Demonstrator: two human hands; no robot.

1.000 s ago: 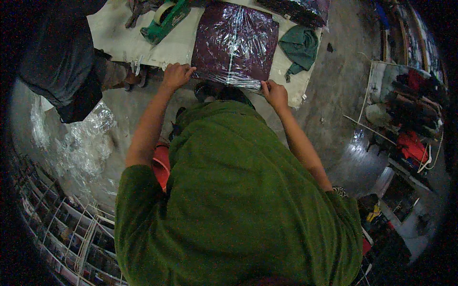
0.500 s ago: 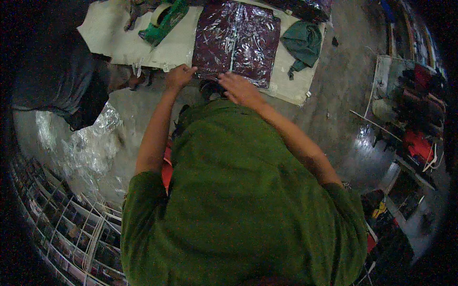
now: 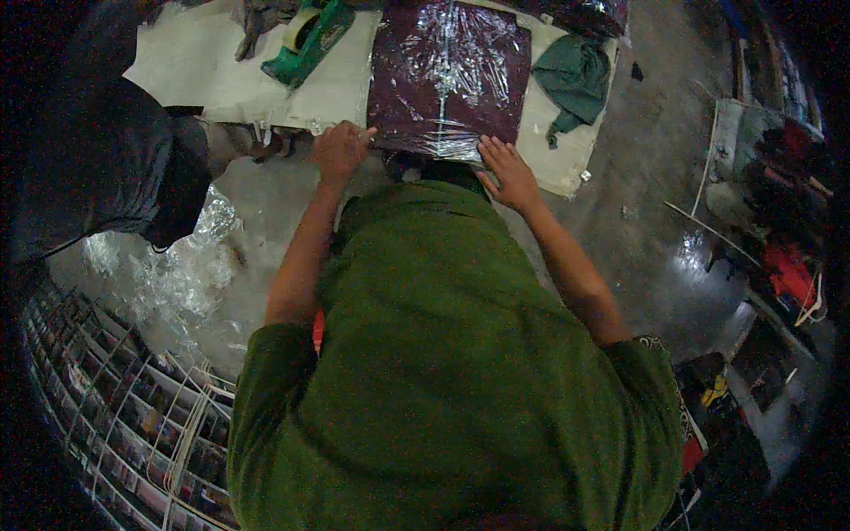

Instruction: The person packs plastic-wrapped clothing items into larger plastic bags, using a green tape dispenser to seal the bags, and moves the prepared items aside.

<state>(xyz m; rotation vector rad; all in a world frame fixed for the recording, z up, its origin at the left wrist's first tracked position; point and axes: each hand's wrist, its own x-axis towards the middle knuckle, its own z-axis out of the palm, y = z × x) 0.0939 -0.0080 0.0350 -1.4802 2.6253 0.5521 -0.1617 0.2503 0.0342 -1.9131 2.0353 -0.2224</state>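
A dark maroon folded garment in a clear plastic bag (image 3: 482,84) lies on the pale table top, with glossy creases and a light strip down its middle. At its near left corner my left hand (image 3: 342,150) is closed, fingertips pinching the bag's edge; the exact grip is small and dim. My right hand (image 3: 511,173) lies open on the near right edge, fingers stretched and pressed on the plastic. Between the hands, the near edge shows a shiny crinkled band.
A green tape dispenser (image 3: 307,44) with a roll stands left of the bag; a dark green cloth (image 3: 574,80) lies right. At the left is another person in dark clothes (image 3: 106,177). Crumpled clear plastic (image 3: 177,274) covers floor beside a wire rack (image 3: 124,416).
My right hand has slid right along the bag's near edge to its right corner. My left hand stays at the left corner. A shiny crinkled band now shows along the near edge.
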